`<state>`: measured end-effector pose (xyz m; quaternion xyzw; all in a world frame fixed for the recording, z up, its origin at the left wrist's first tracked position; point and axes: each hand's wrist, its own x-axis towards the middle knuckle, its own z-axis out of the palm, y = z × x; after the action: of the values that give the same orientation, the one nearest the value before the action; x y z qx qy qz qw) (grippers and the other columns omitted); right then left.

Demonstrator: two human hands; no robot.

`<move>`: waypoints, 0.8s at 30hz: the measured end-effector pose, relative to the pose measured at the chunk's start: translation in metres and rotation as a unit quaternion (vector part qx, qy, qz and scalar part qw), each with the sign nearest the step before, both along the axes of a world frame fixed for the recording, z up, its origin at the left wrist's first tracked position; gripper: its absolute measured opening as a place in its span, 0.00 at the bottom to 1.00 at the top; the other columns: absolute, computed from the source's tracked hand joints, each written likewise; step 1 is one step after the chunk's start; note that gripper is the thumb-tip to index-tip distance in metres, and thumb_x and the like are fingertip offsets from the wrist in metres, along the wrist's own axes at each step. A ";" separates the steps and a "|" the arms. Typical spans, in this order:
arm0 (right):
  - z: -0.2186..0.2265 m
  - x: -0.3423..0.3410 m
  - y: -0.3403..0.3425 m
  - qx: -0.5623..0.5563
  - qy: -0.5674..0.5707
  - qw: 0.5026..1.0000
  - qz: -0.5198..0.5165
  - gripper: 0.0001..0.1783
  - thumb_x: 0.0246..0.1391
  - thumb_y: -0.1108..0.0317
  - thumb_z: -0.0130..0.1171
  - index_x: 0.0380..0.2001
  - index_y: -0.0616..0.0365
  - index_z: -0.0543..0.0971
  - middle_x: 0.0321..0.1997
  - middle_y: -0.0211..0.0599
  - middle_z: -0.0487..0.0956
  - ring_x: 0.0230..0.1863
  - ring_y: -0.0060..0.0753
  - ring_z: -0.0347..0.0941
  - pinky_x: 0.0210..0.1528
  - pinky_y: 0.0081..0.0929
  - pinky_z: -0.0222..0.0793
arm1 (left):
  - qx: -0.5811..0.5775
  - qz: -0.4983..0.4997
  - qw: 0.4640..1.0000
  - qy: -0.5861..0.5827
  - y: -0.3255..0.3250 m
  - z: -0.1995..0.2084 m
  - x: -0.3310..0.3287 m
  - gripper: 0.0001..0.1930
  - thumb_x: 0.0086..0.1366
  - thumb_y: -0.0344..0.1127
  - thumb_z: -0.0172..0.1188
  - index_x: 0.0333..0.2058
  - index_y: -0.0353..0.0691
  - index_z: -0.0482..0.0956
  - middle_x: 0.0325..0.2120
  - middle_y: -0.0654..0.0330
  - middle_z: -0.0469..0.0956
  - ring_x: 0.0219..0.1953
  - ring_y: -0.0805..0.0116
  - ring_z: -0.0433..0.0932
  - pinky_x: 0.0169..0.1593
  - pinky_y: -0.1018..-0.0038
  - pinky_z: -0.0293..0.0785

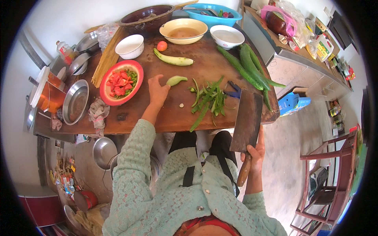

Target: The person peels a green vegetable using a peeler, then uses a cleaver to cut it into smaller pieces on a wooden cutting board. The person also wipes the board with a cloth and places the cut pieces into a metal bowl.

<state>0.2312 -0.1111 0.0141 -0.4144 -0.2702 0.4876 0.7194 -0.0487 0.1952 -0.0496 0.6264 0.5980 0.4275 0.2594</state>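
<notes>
My right hand (255, 155) grips the wooden handle of a cleaver (248, 118), its broad dark blade pointing up past the table's front edge. My left hand (158, 91) is over the wooden table (157, 118), thumb and fingers apart. Just right of its thumb lies a short pale green peeled piece (176, 80). Farther back are a long peeled cucumber (173, 59) and a tomato (162, 46). Left of the hand, a red-rimmed plate (103, 92) holds chopped tomato (119, 83) and green bits. Green peelings (210, 96) are heaped near a dark blue-handled tool (234, 90), partly behind the cleaver.
Whole cucumbers (246, 67) lie at the right. Along the back stand a white bowl (130, 47), a cream basin (184, 31), another bowl (227, 36) and a blue tub (212, 11). A metal basin (76, 102) and crumpled cloth (99, 114) are on the left.
</notes>
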 end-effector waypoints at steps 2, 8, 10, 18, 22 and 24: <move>0.003 -0.004 0.001 -0.003 -0.019 1.000 0.004 0.50 0.46 0.78 0.54 0.70 0.58 0.43 0.52 0.54 0.73 0.16 0.26 0.72 0.14 0.17 0.69 | 0.016 -0.026 0.997 0.073 0.004 0.001 -0.004 0.27 0.47 0.30 0.69 0.49 0.41 0.74 0.51 0.51 0.67 0.54 0.52 0.67 0.57 0.64 0.66; 0.004 -0.007 -0.001 0.001 -0.019 1.000 0.007 0.50 0.45 0.77 0.55 0.70 0.59 0.43 0.55 0.54 0.71 0.18 0.26 0.73 0.14 0.17 0.69 | 0.010 -0.068 0.980 0.188 0.004 0.022 0.006 0.24 0.48 0.33 0.71 0.46 0.48 0.77 0.47 0.59 0.73 0.52 0.53 0.70 0.54 0.61 0.69; 0.003 -0.006 -0.002 0.002 -0.011 1.000 0.006 0.50 0.45 0.77 0.55 0.70 0.59 0.43 0.56 0.54 0.70 0.19 0.26 0.74 0.14 0.16 0.70 | 0.006 -0.073 0.973 0.218 0.004 0.020 0.008 0.24 0.48 0.34 0.71 0.46 0.48 0.77 0.46 0.60 0.75 0.51 0.53 0.71 0.53 0.61 0.69; -0.001 -0.003 -0.005 -0.011 0.011 1.000 -0.010 0.50 0.45 0.78 0.55 0.70 0.58 0.43 0.56 0.55 0.70 0.22 0.27 0.76 0.15 0.16 0.71 | 0.028 0.018 0.968 0.248 0.012 0.018 0.022 0.22 0.49 0.39 0.72 0.43 0.46 0.75 0.42 0.58 0.76 0.46 0.56 0.73 0.49 0.61 0.68; -0.002 0.001 -0.010 -0.009 0.022 1.000 -0.006 0.52 0.45 0.77 0.56 0.70 0.59 0.42 0.55 0.55 0.71 0.22 0.28 0.76 0.15 0.16 0.71 | 0.108 0.096 0.941 0.307 0.004 0.029 0.036 0.23 0.47 0.41 0.73 0.40 0.43 0.74 0.44 0.54 0.73 0.49 0.54 0.70 0.48 0.59 0.66; -0.002 0.003 -0.011 -0.013 0.022 1.000 -0.003 0.52 0.45 0.77 0.57 0.70 0.59 0.41 0.55 0.55 0.71 0.22 0.28 0.75 0.15 0.16 0.71 | 0.161 0.010 0.947 0.278 -0.007 0.032 0.043 0.30 0.46 0.49 0.73 0.44 0.41 0.72 0.48 0.52 0.70 0.53 0.50 0.67 0.51 0.57 0.65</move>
<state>0.2346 -0.1223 0.0125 -0.4133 -0.2467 0.4977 0.7215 -0.0058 0.1881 -0.0179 0.7477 0.5759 0.3294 -0.0260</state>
